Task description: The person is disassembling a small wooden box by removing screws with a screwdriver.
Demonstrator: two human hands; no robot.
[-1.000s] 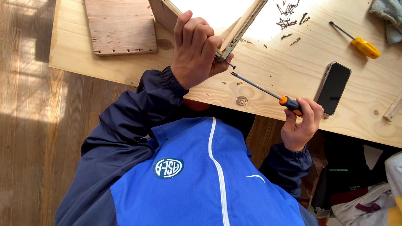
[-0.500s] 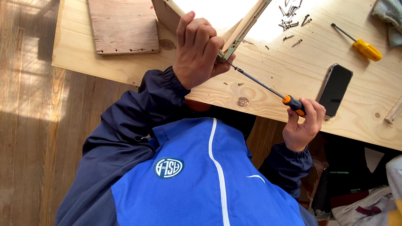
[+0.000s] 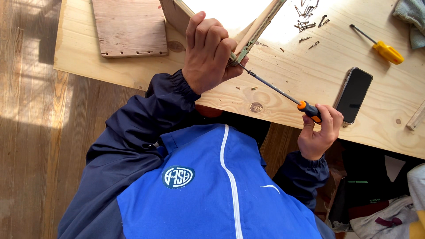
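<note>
Left hand (image 3: pixel 208 51), upper centre of frame: fingers curled tight over corner of wooden frame (image 3: pixel 259 26) on plywood counter (image 3: pixel 310 84). Right hand (image 3: pixel 319 132), right of centre at counter edge: fingers wrapped around orange-black screwdriver (image 3: pixel 283 94), tip at frame corner. Loose screws (image 3: pixel 307 17) top right; yellow screwdriver (image 3: pixel 380 46) and smartphone (image 3: pixel 353 95) beside; wooden board (image 3: pixel 130 26) upper left.

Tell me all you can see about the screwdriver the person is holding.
The screwdriver has a long, thin dark metal shaft and an orange-and-black handle. It lies slanted low over the pale wooden table. The right hand grips the handle at the table's near edge. The tip meets the corner of a wooden frame, which the left hand steadies right beside it. Whether the tip sits in a screw cannot be made out.
</note>
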